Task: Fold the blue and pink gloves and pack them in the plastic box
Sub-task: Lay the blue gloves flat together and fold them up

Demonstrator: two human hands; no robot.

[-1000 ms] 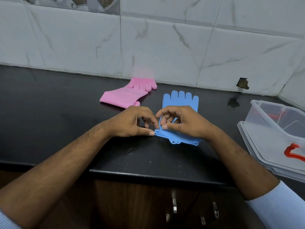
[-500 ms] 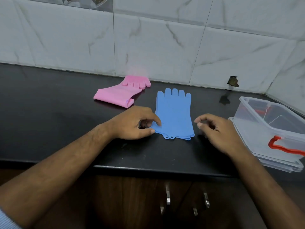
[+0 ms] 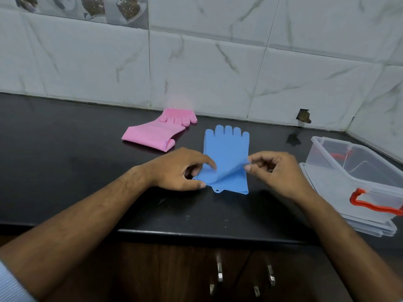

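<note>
The blue gloves [image 3: 225, 149] lie stacked on the black counter [image 3: 65, 160], fingers pointing at the wall. My left hand [image 3: 181, 171] pinches the cuff's left edge near the counter. My right hand [image 3: 277, 171] pinches the cuff's right edge and lifts the top layer, so it creases diagonally. The pink gloves [image 3: 157, 131] lie behind and to the left, cuff end folded over. The clear plastic box [image 3: 327, 171] with a red handle sits open at the right, resting on its lid.
A white marble-tile wall [image 3: 218, 73] runs behind the counter, with a small hole at the right. The counter's front edge is just below my forearms. Wooden cabinet doors with metal handles [image 3: 220, 273] are underneath.
My right hand has come back from near the box to the blue cuff and taken hold of its right edge, raising the top layer. The left hand has stayed on the left edge.
</note>
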